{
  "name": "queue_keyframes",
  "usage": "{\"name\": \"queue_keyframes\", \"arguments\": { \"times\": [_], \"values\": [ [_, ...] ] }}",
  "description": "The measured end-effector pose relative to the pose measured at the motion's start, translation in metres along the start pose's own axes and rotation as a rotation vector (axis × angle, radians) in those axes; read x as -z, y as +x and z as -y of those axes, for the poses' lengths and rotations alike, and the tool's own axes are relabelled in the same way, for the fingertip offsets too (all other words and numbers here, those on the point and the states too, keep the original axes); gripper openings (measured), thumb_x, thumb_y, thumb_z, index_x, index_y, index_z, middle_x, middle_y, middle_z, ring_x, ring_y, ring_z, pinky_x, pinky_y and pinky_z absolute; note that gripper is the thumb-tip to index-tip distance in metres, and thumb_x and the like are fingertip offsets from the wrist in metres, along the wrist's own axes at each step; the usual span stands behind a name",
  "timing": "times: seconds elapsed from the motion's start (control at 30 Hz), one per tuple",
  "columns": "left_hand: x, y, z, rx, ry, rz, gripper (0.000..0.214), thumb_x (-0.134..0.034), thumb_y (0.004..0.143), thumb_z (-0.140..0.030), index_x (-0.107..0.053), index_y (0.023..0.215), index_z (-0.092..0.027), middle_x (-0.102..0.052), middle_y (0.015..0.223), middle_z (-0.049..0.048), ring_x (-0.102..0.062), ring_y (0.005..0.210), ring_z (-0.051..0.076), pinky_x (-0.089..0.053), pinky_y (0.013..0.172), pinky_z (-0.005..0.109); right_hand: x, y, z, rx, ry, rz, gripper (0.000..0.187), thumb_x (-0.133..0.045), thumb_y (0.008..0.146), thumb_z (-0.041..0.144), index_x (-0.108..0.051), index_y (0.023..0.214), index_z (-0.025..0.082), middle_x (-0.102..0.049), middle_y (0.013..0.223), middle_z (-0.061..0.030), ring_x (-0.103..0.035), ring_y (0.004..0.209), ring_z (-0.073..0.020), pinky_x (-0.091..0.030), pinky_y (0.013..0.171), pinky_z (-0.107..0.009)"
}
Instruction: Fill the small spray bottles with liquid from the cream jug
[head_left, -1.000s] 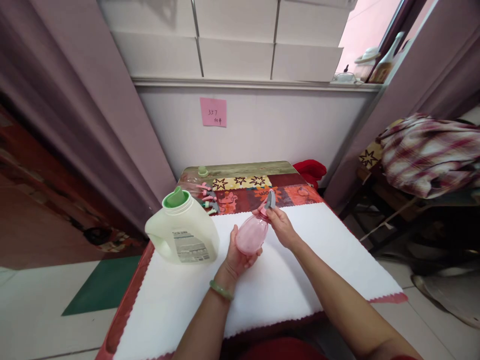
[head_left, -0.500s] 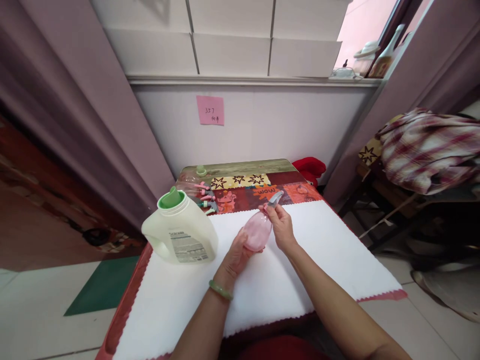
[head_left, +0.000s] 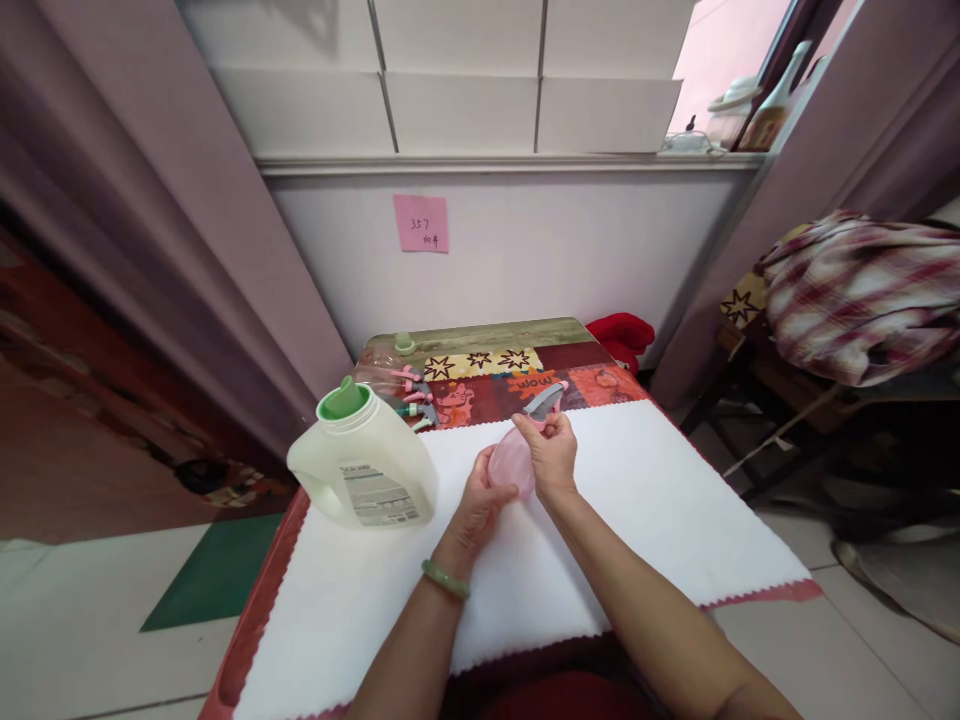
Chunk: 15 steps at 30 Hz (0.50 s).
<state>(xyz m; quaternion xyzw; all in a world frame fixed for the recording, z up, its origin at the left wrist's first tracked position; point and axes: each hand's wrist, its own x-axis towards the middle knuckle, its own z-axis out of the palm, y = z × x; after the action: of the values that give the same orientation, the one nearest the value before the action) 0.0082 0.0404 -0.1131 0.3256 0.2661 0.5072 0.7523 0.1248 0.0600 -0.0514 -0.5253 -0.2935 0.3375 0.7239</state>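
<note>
A small pink spray bottle [head_left: 512,462] sits between both my hands above the white cloth [head_left: 645,520]. My left hand [head_left: 478,508] cups its rounded body from below, fingers closed round it. My right hand [head_left: 553,455] grips the neck just under the grey and pink trigger head [head_left: 545,402], fingers wrapped. A green bangle [head_left: 445,579] is on my left wrist. To the left stands a large white detergent jug [head_left: 367,465] with a green cap [head_left: 343,399].
Several more spray heads and a clear bottle [head_left: 409,385] lie at the table's far left on a patterned cloth [head_left: 510,385]. A pink note [head_left: 421,223] hangs on the wall. A plaid cloth [head_left: 855,300] covers furniture on the right. A curtain hangs left.
The pink bottle has come lower and closer to me. My right hand has closed further over its neck, and the trigger head has tilted to the right.
</note>
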Motion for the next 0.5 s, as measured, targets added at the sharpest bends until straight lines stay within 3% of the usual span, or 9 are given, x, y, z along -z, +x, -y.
{"name": "queue_keyframes", "arguments": {
  "times": [0.27, 0.37, 0.5],
  "values": [
    [0.0, 0.001, 0.001, 0.011, 0.004, 0.025, 0.079, -0.093, 0.053, -0.018, -0.057, 0.124, -0.022, -0.067, 0.124, 0.0114, -0.065, 0.111, 0.029, -0.05, 0.09, 0.037, 0.006, -0.003, 0.006, 0.088, -0.321, 0.096, 0.034, -0.06, 0.087, 0.057, -0.058, 0.095, 0.024, -0.069, 0.087, -0.0016, -0.062, 0.081, -0.0213, -0.046, 0.078, -0.033],
    [0.0, 0.001, 0.002, 0.01, -0.001, 0.034, 0.079, -0.093, 0.055, -0.019, -0.057, 0.125, -0.022, -0.066, 0.126, 0.0121, -0.064, 0.114, 0.03, -0.05, 0.092, 0.038, 0.008, -0.001, 0.005, 0.096, -0.266, 0.166, 0.035, -0.061, 0.088, 0.056, -0.064, 0.102, 0.024, -0.072, 0.102, -0.0044, -0.064, 0.093, -0.0227, -0.046, 0.085, -0.034],
    [0.001, 0.0, 0.002, 0.004, -0.001, 0.031, 0.077, -0.091, 0.058, -0.02, -0.058, 0.127, -0.022, -0.065, 0.129, 0.013, -0.062, 0.117, 0.03, -0.05, 0.095, 0.04, 0.012, 0.003, 0.003, 0.094, -0.201, 0.23, 0.036, -0.067, 0.085, 0.056, -0.068, 0.099, 0.023, -0.072, 0.09, -0.0021, -0.063, 0.084, -0.0213, -0.048, 0.081, -0.032]
  ]
}}
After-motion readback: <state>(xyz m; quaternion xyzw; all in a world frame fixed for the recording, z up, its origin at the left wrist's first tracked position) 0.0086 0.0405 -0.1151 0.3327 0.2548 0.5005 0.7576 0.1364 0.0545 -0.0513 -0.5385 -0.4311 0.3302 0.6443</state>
